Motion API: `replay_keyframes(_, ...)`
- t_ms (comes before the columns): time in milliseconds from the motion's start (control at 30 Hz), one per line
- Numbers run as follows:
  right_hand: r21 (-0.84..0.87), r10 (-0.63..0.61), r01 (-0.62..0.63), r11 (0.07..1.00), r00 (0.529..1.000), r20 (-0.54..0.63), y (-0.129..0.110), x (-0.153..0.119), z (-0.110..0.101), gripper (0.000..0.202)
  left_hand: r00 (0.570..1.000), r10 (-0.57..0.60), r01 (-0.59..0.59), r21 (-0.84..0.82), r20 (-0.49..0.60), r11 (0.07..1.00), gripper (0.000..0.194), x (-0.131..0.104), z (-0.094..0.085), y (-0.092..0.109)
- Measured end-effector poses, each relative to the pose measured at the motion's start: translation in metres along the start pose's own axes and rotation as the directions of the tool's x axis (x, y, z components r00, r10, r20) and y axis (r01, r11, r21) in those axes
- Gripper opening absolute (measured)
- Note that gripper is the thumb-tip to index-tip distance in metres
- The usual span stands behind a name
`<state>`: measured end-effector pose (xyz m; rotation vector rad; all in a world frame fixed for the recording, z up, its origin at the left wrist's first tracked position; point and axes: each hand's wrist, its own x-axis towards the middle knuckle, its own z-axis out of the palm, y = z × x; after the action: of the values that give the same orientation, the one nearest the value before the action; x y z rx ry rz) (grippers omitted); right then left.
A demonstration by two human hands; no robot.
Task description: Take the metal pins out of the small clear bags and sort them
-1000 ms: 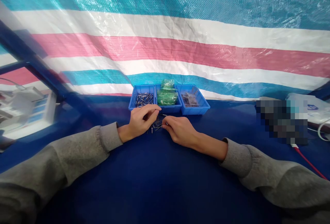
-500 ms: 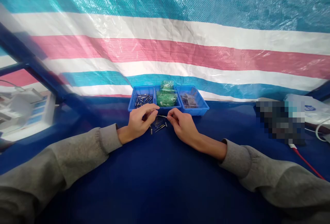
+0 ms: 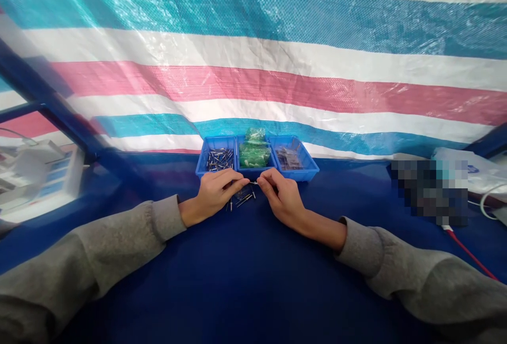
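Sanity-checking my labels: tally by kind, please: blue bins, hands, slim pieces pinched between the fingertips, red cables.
Blue bins: 3
Left hand and right hand: 2
Slim piece between fingertips: 1
Red cable: 1
Total: 7

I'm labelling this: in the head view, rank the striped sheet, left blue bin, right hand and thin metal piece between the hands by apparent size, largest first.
1. Striped sheet
2. Right hand and left blue bin: too alike to rank; the hand is nearer the camera
3. Thin metal piece
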<state>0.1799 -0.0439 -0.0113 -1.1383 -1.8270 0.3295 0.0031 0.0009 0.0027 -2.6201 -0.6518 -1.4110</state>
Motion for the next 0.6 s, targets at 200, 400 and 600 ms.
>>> replay_keyframes(200, 0.050, -0.062, 0.060, 0.997, 0.997, 0.034, -0.0020, -0.0013, 0.0019, 0.014, 0.994, -0.011, 0.010, -0.009, -0.107, 1.000, 0.021, -0.0013, -0.0008, -0.0002)
replay_keyframes(400, 0.023, -0.053, 0.054, 0.998, 0.998, -0.016, -0.0026, -0.0017, 0.0023, 0.016, 0.998, -0.026, 0.024, -0.038, -0.065, 0.999, 0.026, 0.0006, -0.0040, 0.0012)
replay_keyframes(600, 0.003, -0.050, 0.051, 0.999, 0.995, -0.081, -0.0025, -0.0012, 0.0009, 0.020, 1.000, 0.001, 0.000, -0.037, 0.014, 0.999, 0.028, 0.0015, -0.0038, 0.0006)
